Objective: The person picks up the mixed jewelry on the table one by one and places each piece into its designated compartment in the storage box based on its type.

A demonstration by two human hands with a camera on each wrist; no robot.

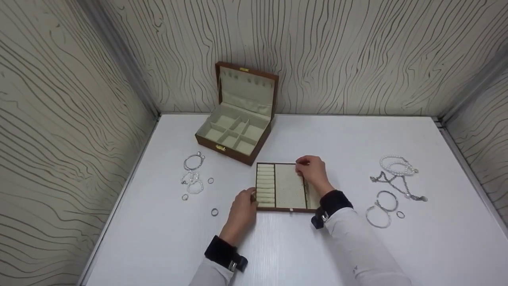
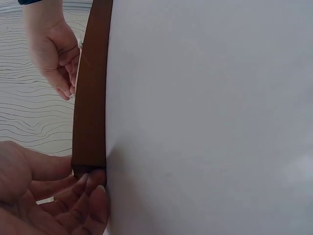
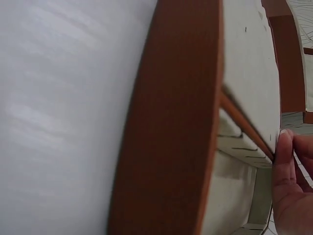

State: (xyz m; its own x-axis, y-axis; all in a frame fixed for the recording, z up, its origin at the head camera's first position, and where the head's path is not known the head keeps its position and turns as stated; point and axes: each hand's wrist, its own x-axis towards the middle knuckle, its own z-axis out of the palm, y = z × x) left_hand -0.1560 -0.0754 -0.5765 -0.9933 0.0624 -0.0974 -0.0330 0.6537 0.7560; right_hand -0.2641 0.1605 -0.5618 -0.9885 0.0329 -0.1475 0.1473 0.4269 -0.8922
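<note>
Fingers (image 1: 304, 169) of right hand (image 1: 313, 172) curling on tray (image 1: 287, 186) divider; left hand (image 1: 243, 210) gripping tray's left edge. Tray sitting mid white bench (image 1: 158, 238), wavy-patterned walls (image 1: 59, 99) enclosing three sides.

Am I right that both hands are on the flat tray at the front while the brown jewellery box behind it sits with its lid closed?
Not quite: the head view shows the jewellery box with its lid open. The rest holds: the left hand and right hand are both on the tray in front of it.

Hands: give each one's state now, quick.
Left hand: fingers grip the tray at its left edge.
Right hand: fingers pinch the tray's divider.
</note>
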